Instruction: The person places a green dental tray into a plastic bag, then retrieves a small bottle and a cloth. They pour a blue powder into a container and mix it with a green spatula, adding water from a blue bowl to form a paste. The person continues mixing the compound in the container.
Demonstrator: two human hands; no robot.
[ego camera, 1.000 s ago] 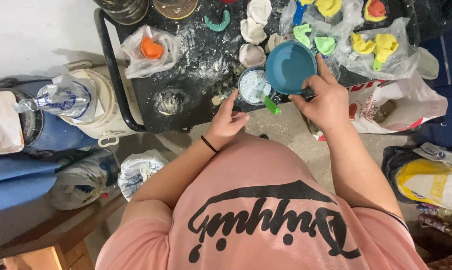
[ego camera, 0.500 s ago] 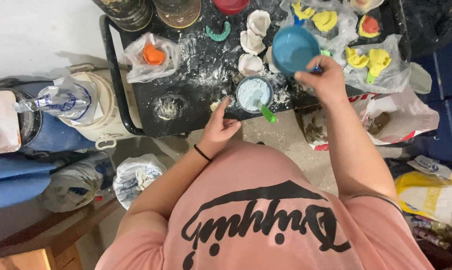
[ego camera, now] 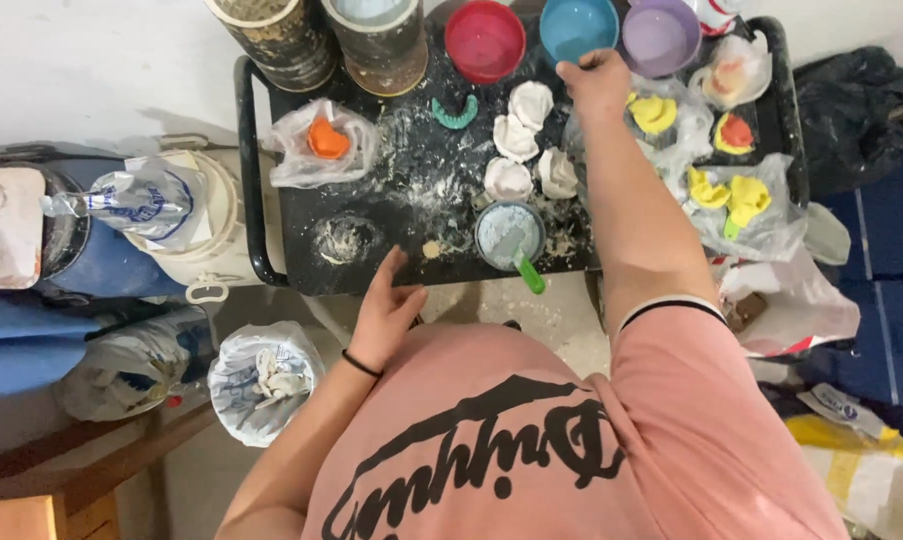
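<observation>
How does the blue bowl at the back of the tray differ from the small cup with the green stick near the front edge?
The blue bowl stands at the back of the black tray, in a row between a red bowl and a purple bowl; the small cup stands alone near the front. The right hand touches the blue bowl; no hand touches the small cup. The blue bowl looks empty and wider; the small cup holds pale powder and a green stick. Both are round and open.

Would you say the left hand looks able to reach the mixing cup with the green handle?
Probably yes: the left hand rests at the tray edge, with only bare, powdery tray between it and the mixing cup.
</observation>
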